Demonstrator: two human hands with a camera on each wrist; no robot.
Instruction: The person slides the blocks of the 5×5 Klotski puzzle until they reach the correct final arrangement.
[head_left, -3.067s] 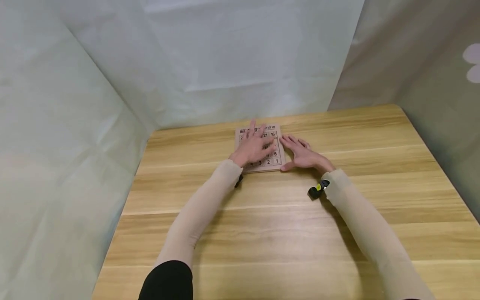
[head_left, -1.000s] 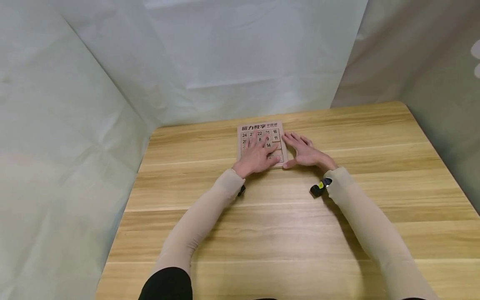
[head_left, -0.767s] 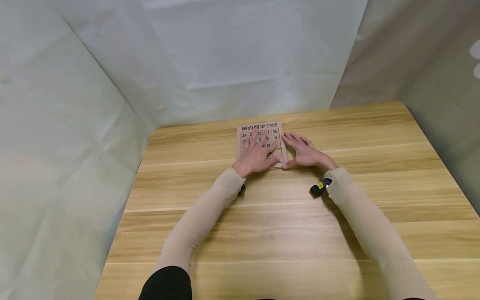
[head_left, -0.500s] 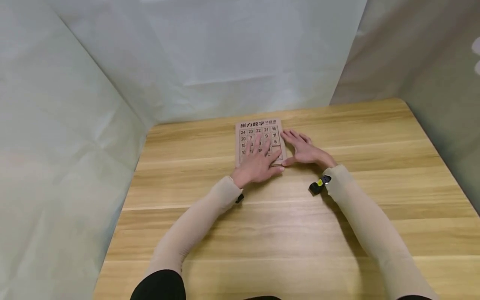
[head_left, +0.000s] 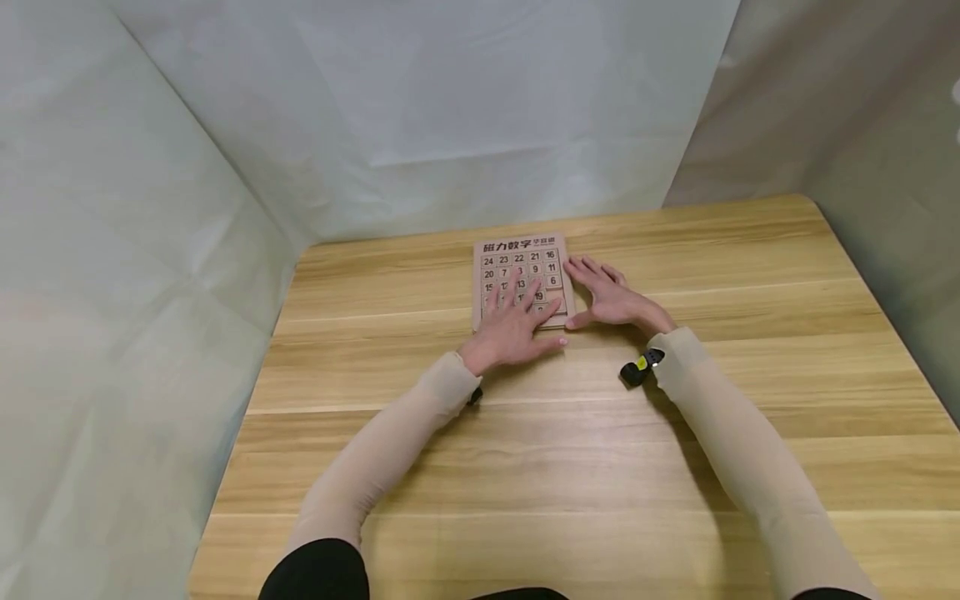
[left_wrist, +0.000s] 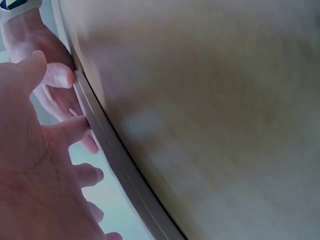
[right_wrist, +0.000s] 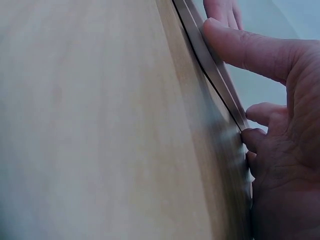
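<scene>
A wooden number sliding-puzzle board point(head_left: 517, 258) lies flat on the table, far centre. My left hand point(head_left: 516, 321) rests on the board's near part, fingers straight and spread over the lower tiles and hiding them. My right hand point(head_left: 606, 296) lies flat on the table beside the board's right edge, with its thumb at the near right corner. In the right wrist view the right hand point(right_wrist: 282, 160) has its thumb against the board's thin edge point(right_wrist: 212, 75). The left wrist view shows my left hand point(left_wrist: 30, 170) next to the board's edge point(left_wrist: 117, 162).
The wooden table point(head_left: 570, 450) stretches wide in front of the board. Pale sheeting point(head_left: 187, 183) walls in the left and back sides, and a grey curtain point(head_left: 840, 125) the right. A black and yellow wrist device point(head_left: 637, 368) sits by my right sleeve.
My left hand has slid back toward me over the board, uncovering the upper rows of numbered tiles. My right hand has stayed beside the board's right edge.
</scene>
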